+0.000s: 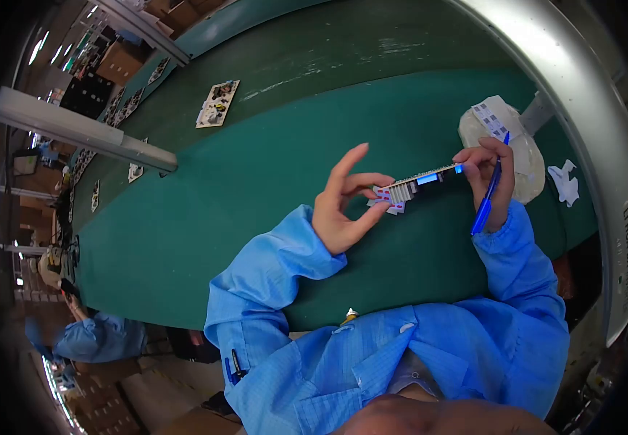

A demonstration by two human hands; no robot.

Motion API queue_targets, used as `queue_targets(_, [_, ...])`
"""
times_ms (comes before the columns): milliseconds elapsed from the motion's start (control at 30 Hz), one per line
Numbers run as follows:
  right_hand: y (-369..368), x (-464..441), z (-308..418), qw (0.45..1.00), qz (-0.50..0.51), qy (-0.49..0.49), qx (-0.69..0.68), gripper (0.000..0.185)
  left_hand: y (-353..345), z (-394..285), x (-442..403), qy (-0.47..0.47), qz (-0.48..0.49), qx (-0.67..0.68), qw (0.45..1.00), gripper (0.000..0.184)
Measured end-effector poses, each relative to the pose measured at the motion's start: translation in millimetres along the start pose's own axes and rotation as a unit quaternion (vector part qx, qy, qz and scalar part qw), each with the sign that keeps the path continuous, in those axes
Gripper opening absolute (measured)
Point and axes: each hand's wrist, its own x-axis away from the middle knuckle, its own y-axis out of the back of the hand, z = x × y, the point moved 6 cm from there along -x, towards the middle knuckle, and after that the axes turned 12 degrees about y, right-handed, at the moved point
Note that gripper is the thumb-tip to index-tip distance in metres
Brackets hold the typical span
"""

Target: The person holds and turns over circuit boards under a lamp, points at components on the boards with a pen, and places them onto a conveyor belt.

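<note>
A circuit board [422, 179] with a silver finned part and blue parts is held nearly edge-on above the green table. My left hand [346, 201] grips its left end between thumb and fingers, with the index finger raised. My right hand [493, 177] pinches the board's right end and also holds a blue pen [485, 205], pointing down. Small white labels with red marks [393, 205] show just under the board's left end; whether they are held or lie on the table cannot be told.
A pale round pad [527, 170] carries a printed label sheet [493, 114] beyond my right hand. Crumpled white paper [564, 183] lies at the right. Another board [217, 104] rests farther off. A metal post [85, 130] stands left; a co-worker's blue sleeve [100, 338] shows lower left.
</note>
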Motion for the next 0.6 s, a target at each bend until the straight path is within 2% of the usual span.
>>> queue_targets(133, [-0.5, 0.7, -2.3, 0.999, 0.01, 0.025, 0.02, 0.036, -0.8, 6.6, -3.3, 0.017, -0.012, -0.005, 1.0, 0.067])
queue_targets(233, [1.2, -6.0, -9.7, 0.994, 0.017, 0.015, 0.107, 0.034, 0.5, 10.1, -10.3, -0.006, -0.043, -0.031, 0.999, 0.046])
queue_targets(300, [-2.4, -10.1, -16.6, 0.995, 0.032, 0.016, 0.089, 0.035, 7.0, 14.0, -17.0, -0.028, -0.05, -0.037, 0.998, 0.029])
queue_targets(333, [-6.5, -14.1, -19.8, 0.994, 0.045, 0.009, 0.096, 0.038, 13.0, 21.6, -20.7, 0.002, -0.064, -0.016, 0.998, 0.026])
queue_targets(367, [-8.0, -16.1, -23.8, 0.991, 0.077, 0.015, 0.106, 0.049, 17.8, 28.5, -22.8, 0.034, -0.077, 0.003, 0.996, 0.024])
queue_targets(433, [-19.8, -21.3, -20.7, 0.978, 0.145, 0.006, 0.151, 0.06, 28.5, 43.4, -29.0, 0.058, -0.093, 0.039, 0.993, 0.019])
queue_targets(467, [-22.5, -21.6, -26.8, 0.977, 0.157, 0.001, 0.144, 0.076, 31.2, 45.0, -32.9, 0.075, -0.1, 0.059, 0.99, 0.019])
queue_targets(533, [-24.2, -20.5, -30.3, 0.963, 0.188, 0.009, 0.194, 0.084, 31.0, 43.5, -39.0, 0.073, -0.095, 0.073, 0.99, 0.019])
queue_targets(600, [-21.2, -18.9, -31.9, 0.947, 0.217, 0.028, 0.236, 0.095, 36.2, 56.5, -44.1, 0.14, -0.135, 0.111, 0.975, 0.018])
